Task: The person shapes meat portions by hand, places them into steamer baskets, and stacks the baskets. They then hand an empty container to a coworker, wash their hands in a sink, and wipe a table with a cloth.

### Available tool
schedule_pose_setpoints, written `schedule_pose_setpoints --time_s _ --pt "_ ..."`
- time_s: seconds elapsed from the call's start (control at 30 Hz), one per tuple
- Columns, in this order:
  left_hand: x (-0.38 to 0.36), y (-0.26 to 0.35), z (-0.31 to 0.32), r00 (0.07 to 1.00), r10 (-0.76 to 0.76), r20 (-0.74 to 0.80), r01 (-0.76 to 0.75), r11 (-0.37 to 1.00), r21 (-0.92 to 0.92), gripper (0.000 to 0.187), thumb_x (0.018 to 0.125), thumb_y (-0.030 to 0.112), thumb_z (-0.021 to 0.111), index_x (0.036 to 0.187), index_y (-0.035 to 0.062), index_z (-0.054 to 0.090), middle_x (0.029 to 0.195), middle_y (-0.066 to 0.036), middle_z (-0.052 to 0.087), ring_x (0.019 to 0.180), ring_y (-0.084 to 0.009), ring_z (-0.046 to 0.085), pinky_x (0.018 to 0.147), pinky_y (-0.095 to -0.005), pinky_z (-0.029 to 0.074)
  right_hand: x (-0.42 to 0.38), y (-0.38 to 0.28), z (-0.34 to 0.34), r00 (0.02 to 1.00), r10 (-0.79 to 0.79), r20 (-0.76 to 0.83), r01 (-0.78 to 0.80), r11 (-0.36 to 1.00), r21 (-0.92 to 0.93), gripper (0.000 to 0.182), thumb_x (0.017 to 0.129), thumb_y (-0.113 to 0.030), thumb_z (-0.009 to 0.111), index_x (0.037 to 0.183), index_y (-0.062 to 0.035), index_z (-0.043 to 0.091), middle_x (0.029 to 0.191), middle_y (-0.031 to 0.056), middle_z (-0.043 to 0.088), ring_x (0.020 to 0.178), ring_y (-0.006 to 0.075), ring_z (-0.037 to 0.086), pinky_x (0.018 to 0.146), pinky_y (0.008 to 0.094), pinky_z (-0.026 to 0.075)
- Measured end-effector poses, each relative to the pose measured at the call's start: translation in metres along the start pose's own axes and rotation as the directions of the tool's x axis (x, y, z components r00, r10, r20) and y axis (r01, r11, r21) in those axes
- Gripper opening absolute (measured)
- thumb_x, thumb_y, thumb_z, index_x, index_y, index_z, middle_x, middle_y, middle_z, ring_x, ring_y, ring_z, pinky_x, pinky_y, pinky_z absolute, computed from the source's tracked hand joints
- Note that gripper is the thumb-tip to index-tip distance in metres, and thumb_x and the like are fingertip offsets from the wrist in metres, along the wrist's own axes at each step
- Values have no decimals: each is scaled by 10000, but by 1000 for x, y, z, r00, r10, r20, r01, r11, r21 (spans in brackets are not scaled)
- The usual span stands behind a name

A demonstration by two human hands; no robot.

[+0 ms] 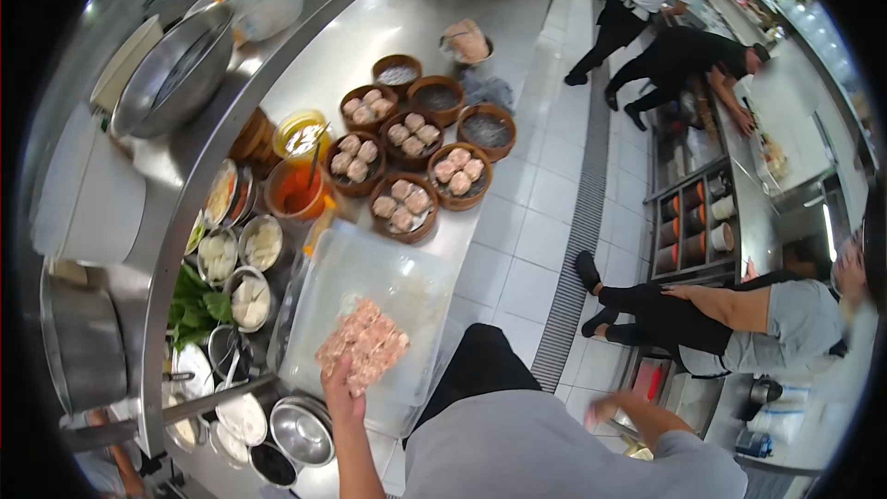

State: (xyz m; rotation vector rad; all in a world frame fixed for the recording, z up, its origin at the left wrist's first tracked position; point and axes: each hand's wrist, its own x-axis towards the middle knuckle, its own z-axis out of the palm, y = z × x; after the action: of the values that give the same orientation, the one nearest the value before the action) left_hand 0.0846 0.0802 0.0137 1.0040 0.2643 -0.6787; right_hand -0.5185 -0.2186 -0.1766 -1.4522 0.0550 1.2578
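Observation:
My left hand (343, 395) grips the lower left edge of a flat, bumpy slab of minced meat (365, 344), with the thumb over it and the other fingers hidden beneath. The slab overlaps the translucent plastic tray (323, 259) at the table's front edge. Away to the right of my body, my right hand (612, 408) is smeared by motion, its fingers unclear. Beyond the tray stand several round steamer baskets (404, 238); most hold pale pink meat dumplings (404, 205), others show only their dark bases.
An orange sauce container (297, 187) stands left of the steamers, with bowls of ingredients (250, 300) and green leaves (199, 305) nearer. A raised steel shelf (199, 166) runs along the left. Across the tiled aisle (517, 231), several people work; one person (721, 319) stands at right.

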Motion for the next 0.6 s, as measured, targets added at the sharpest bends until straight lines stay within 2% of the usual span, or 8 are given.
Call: schedule_pose_setpoints --time_s 0.23,0.3,0.33,0.37,0.4,0.47,0.53,0.6 --pt "8 -3 14 997 -24 68 21 998 52 511 911 68 647 1370 -64 465 1284 -181 609 1132 -291 647 955 -409 554 13 -46 59 898 255 -358 -277 961 -10 389 914 -328 564 1215 -104 664 1207 163 666 1079 314 636 936 466 507" --pt "13 -13 16 996 -15 90 7 996 91 533 926 92 639 1398 -59 441 1307 -181 595 1174 -296 622 985 -411 538 -3 -108 -67 628 354 -693 -458 888 38 413 917 -300 574 1242 -49 615 1201 168 663 1091 343 635 934 486 503" --pt "13 -16 20 991 -41 126 28 995 101 533 926 92 639 1398 -59 441 1307 -181 595 1174 -296 622 985 -411 538 5 -125 -119 426 -101 -899 -243 945 -221 422 946 -331 602 1252 -41 608 1165 172 669 1077 314 642 929 454 511" --pt "8 -17 29 988 -49 146 31 992 124 542 933 110 633 1407 -61 432 1315 -180 592 1191 -299 612 999 -413 528 -25 -238 -163 260 -49 -964 130 991 -15 442 965 -352 633 1287 -53 587 1143 152 672 1058 259 650 917 398 519" --pt "6 -17 41 984 -54 169 28 988 152 551 941 129 627 1416 -63 422 1324 -179 589 1207 -302 601 1013 -415 519 -19 -294 -199 306 -70 -949 502 859 99 433 964 -293 662 1317 -55 587 1164 111 678 1065 202 639 941 361 508" --pt "-7 -16 71 980 -45 191 12 985 174 558 946 152 634 1418 -60 425 1333 -183 585 1198 -298 607 1012 -411 515 13 -379 -247 355 -370 -859 793 606 67 663 920 -254 736 1477 -112 406 1187 80 622 1095 173 591 959 345 497" --pt "-8 -19 78 982 -28 186 -8 981 192 565 951 176 640 1420 -57 427 1342 -187 580 1190 -295 614 1012 -408 511 32 -445 -257 522 -375 -766 743 641 192 689 862 -289 803 1400 -48 448 1278 99 582 1115 184 616 918 331 519" --pt "5 -18 64 975 -37 219 -25 962 271 558 946 196 647 1406 -52 449 1325 -176 593 1165 -277 626 998 -393 510 68 -474 -258 534 -509 -675 834 446 324 576 815 -252 840 1267 -26 564 1217 90 627 1077 174 631 882 330 536"
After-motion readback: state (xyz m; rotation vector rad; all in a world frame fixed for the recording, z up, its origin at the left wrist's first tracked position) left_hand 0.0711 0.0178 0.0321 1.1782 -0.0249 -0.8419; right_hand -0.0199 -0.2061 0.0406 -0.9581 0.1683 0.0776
